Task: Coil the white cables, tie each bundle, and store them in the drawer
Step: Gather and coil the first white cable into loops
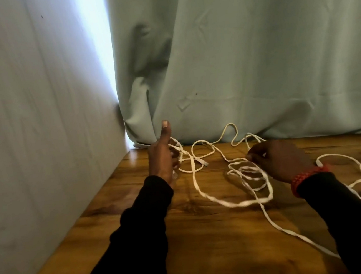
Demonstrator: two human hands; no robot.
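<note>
Your cables (235,203) are plain white, strung in loose loops across a surface (211,247) of warm honey-brown wood grain with darker streaks and a glossy sheen toward 11 o'clock. Both your sleeves (140,228) are solid black. At 3 o'clock, your right wrist carries a red braided band (303,178). Behind everything, from 12 to 2 o'clock, hangs a pale grey-green curtain (255,48), unpatterned apart from its creases. At 9 o'clock the wall (24,110) reads a flat pale grey, with a bright white-blue strip of light between wall and curtain.
</note>
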